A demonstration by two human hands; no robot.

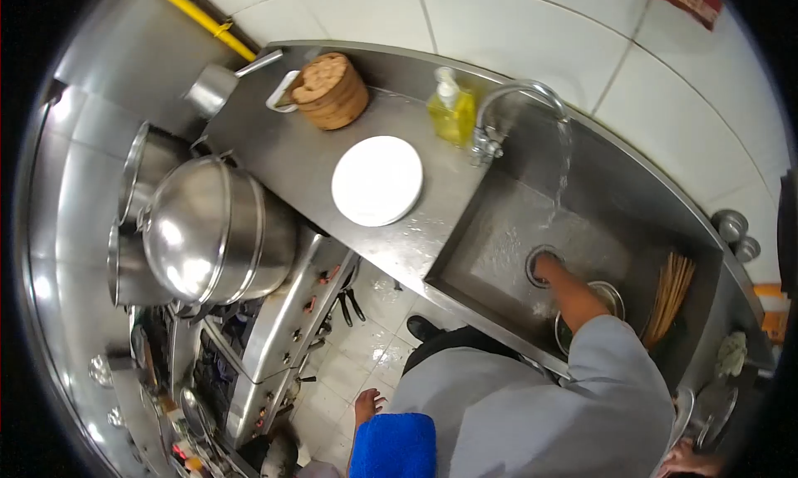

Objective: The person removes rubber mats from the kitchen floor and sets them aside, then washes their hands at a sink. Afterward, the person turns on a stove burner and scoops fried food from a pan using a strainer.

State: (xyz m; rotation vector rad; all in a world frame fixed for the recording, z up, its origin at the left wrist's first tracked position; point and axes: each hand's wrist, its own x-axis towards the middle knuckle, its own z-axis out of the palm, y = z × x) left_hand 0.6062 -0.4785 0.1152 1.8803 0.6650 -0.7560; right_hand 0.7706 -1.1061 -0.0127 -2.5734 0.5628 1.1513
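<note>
Nearest to me is my own grey sleeve and a bright blue folded cloth (pixel 393 445) hanging at my waist. My left hand (pixel 366 406) hangs just above that cloth, over the white tiled floor; its fingers look loosely spread and it holds nothing.

My right hand (pixel 544 266) is stretched forward and down into the deep stainless steel sink (pixel 490 253). It rests on the round metal drain (pixel 536 266) in the middle of the sink floor, so the drain lies straight ahead of my right arm and well apart from my left. I cannot tell if the fingers are open or closed, because the hand is small and wet there.

Water falls from the curved chrome tap (pixel 524 96) at the far rim of the sink and lands just beyond the drain. Toward the right wall of the sink a bundle of brown wooden chopsticks (pixel 669 295) lies with its long axis running from the near rim toward the far one. Under my forearm is a round steel bowl (pixel 611 299).

On the worktop left of the sink a white round plate (pixel 376 180) sits, and a yellow soap bottle with a pump (pixel 451 108) stands beside the tap at the far edge. I can read no label on it.
</note>
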